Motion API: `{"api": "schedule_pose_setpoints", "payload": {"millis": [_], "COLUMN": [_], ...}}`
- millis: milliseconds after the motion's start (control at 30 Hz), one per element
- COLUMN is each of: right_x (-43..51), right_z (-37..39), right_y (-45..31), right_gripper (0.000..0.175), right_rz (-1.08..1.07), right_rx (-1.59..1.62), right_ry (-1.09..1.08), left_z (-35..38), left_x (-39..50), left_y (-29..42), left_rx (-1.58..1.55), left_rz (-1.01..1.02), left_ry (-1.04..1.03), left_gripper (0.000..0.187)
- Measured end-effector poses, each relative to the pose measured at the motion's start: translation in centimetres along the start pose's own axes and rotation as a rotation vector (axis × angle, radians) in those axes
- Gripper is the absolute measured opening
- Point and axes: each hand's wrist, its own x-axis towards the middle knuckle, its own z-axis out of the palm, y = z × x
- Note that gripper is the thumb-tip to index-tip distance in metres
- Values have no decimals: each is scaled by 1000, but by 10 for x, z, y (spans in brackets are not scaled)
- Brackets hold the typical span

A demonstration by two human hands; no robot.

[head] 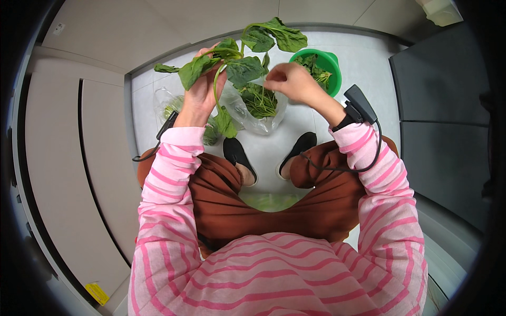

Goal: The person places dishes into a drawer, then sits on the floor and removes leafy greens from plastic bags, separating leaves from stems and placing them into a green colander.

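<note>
My left hand [203,87] is raised, gripping a bunch of leafy greens that look like spinach [245,70] by the stems. Its broad leaves spread out to both sides, and one stem droops toward the floor. Close by on the right, my right hand [290,81] has thumb and forefinger pinched at the thin stem of a small narrow leaf [265,61]. Below the hands, an opened clear plastic bag [261,127] on the floor contains more greens [259,102]. A green plastic basin [335,75] with leaves and stems [316,71] in it stands beyond my right hand.
Other bagged vegetables [172,104] lie at left, partly behind my left forearm. My black shoes [239,156] are close to the plastic bag. Beige cabinet fronts [99,35] border the tiled floor [355,51] at the left and far side; a dark cabinet-like unit [438,83] stands right.
</note>
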Motion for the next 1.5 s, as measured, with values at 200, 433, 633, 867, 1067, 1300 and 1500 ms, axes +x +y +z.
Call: {"api": "schedule_pose_setpoints", "payload": {"millis": [200, 433, 633, 867, 1067, 1300, 1500], "right_x": [1, -6, -5, -5, 1, 8, 11], "right_z": [-12, -14, -16, -12, -12, -22, -34], "right_y": [-26, -37, -36, -28, -9, 29, 26], "right_gripper": [31, 33, 22, 19, 17, 23, 24], "right_rz": [-21, 29, 124, 230, 279, -61, -9], "right_rx": [431, 487, 525, 576, 702, 1089, 1006], "right_ry": [65, 68, 44, 24, 165, 323, 409], "left_z": [8, 22, 28, 44, 50, 47, 45], "left_x": [-11, -16, -17, -18, -18, -15, -15], "left_y": [-10, -16, -18, -26, -16, -16, -15], "left_rx": [28, 163, 347, 633, 502, 511, 507], "left_rz": [-129, -174, -160, -97, 77, 145, 173], "left_ry": [76, 1, 9, 81, 124, 189, 184], "left_gripper": [33, 30, 34, 43, 39, 32, 32]}}
